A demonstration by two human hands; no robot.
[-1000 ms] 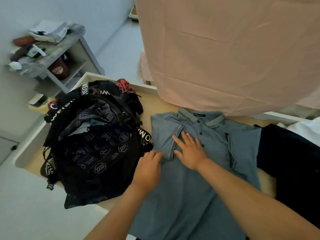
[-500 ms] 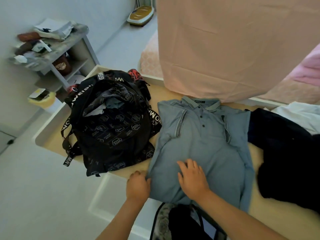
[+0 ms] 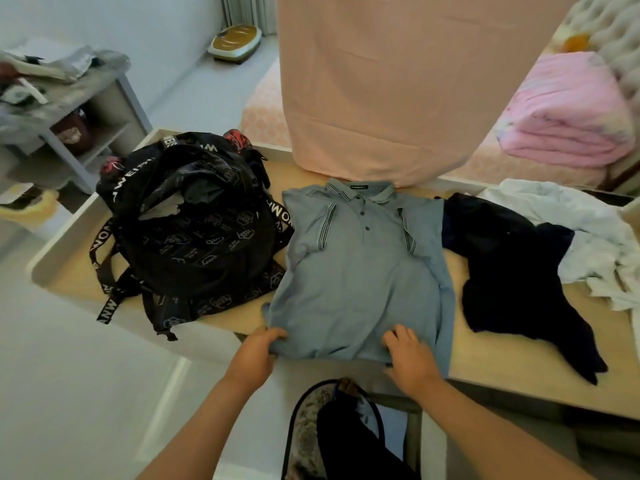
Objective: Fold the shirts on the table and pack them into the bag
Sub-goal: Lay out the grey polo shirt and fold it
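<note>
At near surface edge, both grips curled on shirt hem: left hand, right hand. Lift corners evenly, fold far toward collar.

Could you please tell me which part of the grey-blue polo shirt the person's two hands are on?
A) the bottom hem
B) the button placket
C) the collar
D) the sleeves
A: the left hand and the right hand both grip the near bottom hem of the grey-blue polo shirt, at the table edge and away from its collar.
</note>
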